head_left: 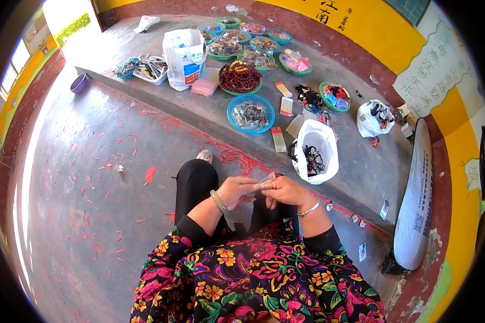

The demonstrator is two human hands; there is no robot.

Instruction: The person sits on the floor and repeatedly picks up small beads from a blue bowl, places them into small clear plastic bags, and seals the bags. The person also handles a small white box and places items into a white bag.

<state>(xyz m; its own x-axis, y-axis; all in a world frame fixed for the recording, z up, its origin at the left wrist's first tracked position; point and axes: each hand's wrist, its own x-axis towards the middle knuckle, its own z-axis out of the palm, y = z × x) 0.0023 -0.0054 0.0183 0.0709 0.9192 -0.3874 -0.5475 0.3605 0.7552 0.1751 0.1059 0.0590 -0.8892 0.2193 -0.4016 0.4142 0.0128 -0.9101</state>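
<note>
Over my lap my two hands meet, fingertips close together. My left hand [237,192] is closed with thumb and fingers pinching a small clear plastic bag [266,180]. From the other side my right hand [284,191] grips the same bag, its fingers curled. A bit of red shows at the bag's upper end, and its contents are too small to tell. More clear plastic [243,214] hangs below my left hand over my lap. Beyond my hands stands a white bag [328,141] with dark cord-like items inside.
On the raised ledge sit a blue basin [268,114] of small packets, dark red beads [239,78], several filled baskets, a white and blue bag [182,60] and a tray of pens [150,70]. Red scraps [237,159] litter the floor. A long wrapped roll [415,210] leans right.
</note>
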